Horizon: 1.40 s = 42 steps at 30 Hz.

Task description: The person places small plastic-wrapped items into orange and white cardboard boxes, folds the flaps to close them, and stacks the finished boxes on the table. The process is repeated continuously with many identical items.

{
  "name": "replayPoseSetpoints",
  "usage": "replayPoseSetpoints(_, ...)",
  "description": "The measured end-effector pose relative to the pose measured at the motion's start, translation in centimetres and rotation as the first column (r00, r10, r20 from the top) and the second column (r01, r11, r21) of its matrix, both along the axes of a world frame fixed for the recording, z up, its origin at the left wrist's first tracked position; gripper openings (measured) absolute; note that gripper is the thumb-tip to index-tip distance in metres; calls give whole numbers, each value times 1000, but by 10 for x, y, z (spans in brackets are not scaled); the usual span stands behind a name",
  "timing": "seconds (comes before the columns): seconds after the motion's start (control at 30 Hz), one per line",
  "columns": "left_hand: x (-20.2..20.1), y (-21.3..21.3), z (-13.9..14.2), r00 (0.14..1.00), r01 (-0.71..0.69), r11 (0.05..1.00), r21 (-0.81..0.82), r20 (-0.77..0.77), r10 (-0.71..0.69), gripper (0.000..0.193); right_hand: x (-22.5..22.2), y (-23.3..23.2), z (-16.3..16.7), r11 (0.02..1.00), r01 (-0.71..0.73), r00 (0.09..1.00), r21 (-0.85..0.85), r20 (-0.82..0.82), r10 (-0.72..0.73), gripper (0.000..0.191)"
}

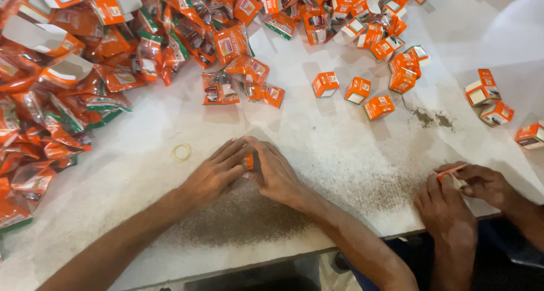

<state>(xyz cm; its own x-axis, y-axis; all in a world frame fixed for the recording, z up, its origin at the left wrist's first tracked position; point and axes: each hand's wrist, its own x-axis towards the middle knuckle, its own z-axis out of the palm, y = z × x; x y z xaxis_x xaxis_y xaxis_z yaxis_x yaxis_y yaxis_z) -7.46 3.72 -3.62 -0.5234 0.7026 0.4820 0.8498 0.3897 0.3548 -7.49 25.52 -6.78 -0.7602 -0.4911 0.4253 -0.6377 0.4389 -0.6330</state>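
Observation:
My left hand and my right hand rest together on the white table, fingertips meeting. Between them they pinch a small orange box, of which only a sliver shows. Brown powder lies spread on the table just under my wrists.
A big heap of orange foil sachets fills the left and far side. Several small folded orange boxes stand loose at the far right. A yellow rubber band lies left of my hands. Another person's hands hold an orange box at the right edge.

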Motion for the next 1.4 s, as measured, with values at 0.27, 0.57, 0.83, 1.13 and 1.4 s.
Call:
replayPoseSetpoints(0.27, -77, -44, 2, 905, -358, 909, 215, -159, 394, 41, -30, 31, 16, 857, 512, 819, 65, -336, -464, 92)
replayPoseSetpoints(0.57, -181, -165, 73, 190, -962, 269, 45, -597, 780, 72, -29, 18, 13, 920, 389, 874, -43, -299, -383, 89)
replayPoseSetpoints(0.83, -129, -231, 69, 249, -967, 230, -110, -210, 946, 80, -34, 21, 8, 925, 370, 886, -87, -266, -379, 82)
replayPoseSetpoints(1.13, -71, -109, 39, 897, -427, 896, 120, -70, 437, 23, -24, 4, -3, 959, -44, 999, -280, 9, 48, 95)
replayPoseSetpoints(1.4, -105, -11, 24, 947, -314, 899, 307, 171, 273, 29, -27, 16, -15, 971, 52, 919, -233, 391, 44, 68)
